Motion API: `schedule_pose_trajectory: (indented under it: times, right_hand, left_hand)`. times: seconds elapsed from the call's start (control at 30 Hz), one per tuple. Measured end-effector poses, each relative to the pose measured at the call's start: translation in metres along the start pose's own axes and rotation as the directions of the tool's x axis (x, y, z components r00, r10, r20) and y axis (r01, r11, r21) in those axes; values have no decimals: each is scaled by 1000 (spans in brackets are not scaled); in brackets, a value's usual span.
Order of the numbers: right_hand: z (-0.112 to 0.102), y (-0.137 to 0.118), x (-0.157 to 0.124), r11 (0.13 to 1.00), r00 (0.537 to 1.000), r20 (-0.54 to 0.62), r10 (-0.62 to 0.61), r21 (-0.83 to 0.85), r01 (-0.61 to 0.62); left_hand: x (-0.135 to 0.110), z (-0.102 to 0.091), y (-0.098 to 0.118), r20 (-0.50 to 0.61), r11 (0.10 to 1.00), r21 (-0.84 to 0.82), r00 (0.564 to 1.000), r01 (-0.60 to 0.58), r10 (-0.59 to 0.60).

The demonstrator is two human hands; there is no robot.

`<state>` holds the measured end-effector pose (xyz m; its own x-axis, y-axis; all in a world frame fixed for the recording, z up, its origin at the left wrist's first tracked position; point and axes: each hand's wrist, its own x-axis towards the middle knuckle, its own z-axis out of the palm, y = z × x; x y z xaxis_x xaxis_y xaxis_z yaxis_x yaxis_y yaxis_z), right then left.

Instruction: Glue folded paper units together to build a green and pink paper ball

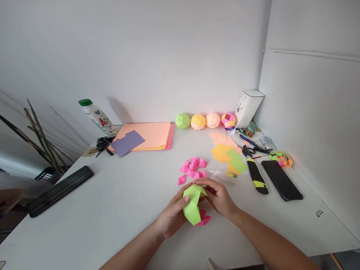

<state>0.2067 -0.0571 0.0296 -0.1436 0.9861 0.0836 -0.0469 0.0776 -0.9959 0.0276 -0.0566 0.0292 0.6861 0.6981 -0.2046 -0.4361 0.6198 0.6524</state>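
Observation:
A folded green paper polyhedron (192,208), open on one side, is held above the white table. My left hand (176,212) grips it from the left, thumb on its front face. The fingers of my right hand (218,193) close on its upper right edge; some fingertips are hidden behind the paper. Pink folded paper (204,218) shows below the green shape; whether it is attached or lies on the table I cannot tell. Just beyond my hands lie several small pink paper pyramids (194,167). A small glue tube (231,174) lies to their right.
Several finished paper balls, including a green one (182,121), line the wall. Paper sheets (146,135) and a bottle (98,119) stand back left. On the right are paper scraps (222,152), a utility knife (256,174), scissors (248,151), a phone (282,180) and a white box (248,109).

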Motion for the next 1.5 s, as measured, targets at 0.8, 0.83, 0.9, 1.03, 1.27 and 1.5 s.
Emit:
schedule_pose_trajectory:
  times: [0.8, 0.83, 0.9, 1.03, 1.27, 1.5]
  right_hand:
    - [-5, 34, 11, 479, 913, 196, -357, -801, 359]
    - [-6, 34, 12, 468, 912, 168, -373, -815, 341]
    - [-7, 35, 15, 456, 910, 130, -393, -832, 316]
    - [-10, 39, 18, 445, 898, 144, -416, -829, 339]
    - [-13, 39, 20, 526, 881, 139, -453, -756, 390]
    - [-14, 35, 21, 716, 879, 27, -475, -570, 404]
  left_hand:
    - [10, -16, 39, -286, 953, -132, 931, -274, 228]
    - [11, -17, 37, -267, 960, -127, 940, -250, 210]
    - [13, -20, 32, -247, 971, -113, 952, -212, 179]
    - [16, -28, 23, -200, 983, -88, 970, -161, 141]
    - [17, -33, 14, -110, 986, -58, 983, -156, 149]
    - [15, -28, 17, -141, 986, 5, 976, -168, 167]
